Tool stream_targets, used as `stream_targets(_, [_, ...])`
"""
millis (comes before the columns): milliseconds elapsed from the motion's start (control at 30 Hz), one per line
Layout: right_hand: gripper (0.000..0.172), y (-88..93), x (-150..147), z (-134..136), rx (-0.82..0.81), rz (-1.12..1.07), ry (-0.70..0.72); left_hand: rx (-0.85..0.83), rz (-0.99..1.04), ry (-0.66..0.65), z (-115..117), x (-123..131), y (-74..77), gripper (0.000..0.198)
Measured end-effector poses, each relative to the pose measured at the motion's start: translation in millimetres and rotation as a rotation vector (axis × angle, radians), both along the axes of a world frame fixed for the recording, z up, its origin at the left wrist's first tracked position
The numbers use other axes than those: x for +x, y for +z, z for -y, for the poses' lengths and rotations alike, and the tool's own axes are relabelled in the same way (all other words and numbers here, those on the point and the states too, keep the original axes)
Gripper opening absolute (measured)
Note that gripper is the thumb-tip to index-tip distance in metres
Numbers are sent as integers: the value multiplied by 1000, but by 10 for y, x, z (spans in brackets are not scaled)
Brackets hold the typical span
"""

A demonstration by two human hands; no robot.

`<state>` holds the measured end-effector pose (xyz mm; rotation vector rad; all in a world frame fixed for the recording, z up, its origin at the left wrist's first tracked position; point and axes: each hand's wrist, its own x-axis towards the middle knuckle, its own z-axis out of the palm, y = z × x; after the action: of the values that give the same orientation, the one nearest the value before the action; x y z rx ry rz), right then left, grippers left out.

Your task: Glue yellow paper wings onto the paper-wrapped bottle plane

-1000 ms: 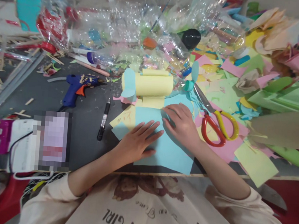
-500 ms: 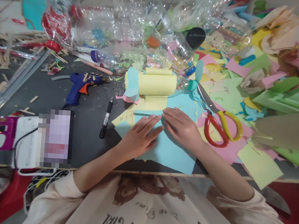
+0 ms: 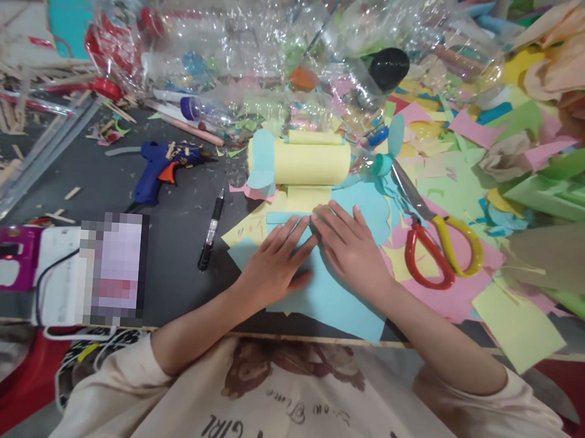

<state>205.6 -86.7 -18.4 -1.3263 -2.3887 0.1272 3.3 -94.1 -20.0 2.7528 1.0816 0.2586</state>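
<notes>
My left hand [image 3: 277,261] lies with fingers stretched out over a blue paper strip [image 3: 287,218] and a blue paper sheet [image 3: 351,313]. Beside it, my right hand [image 3: 348,246] rests with its fingers spread, the fingertips of both hands close together at the strip. Part of the strip is hidden under the fingers. Just beyond them a plastic bottle wrapped in yellow paper [image 3: 313,165] lies on its side, with a blue paper band [image 3: 262,160] at its left end and a teal cap [image 3: 382,164] at its right.
Left are a blue glue gun [image 3: 156,169], a black pen [image 3: 212,230], a phone [image 3: 119,260] and cables. Scissors [image 3: 430,252] with red and yellow handles lie right, on pink paper. Clear plastic bottles [image 3: 224,47] heap up behind, and coloured paper scraps [image 3: 450,180] cover the right.
My right hand has shifted slightly left and its fingers have spread. The left hand's thumb has moved away from its fingers. The whole view has shifted a little.
</notes>
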Motion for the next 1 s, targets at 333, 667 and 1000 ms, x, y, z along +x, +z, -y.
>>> stream_targets(333, [48, -44, -50, 54, -169, 28, 32, 7, 4, 14, 0, 13, 13, 60])
stream_targets(667, [43, -29, -67, 57, -119, 47, 24, -34, -83, 131, 63, 10, 69, 62])
stream_targets(1000, [45, -15, -47, 41, -127, 42, 43, -1, -99, 121, 67, 19, 80, 61])
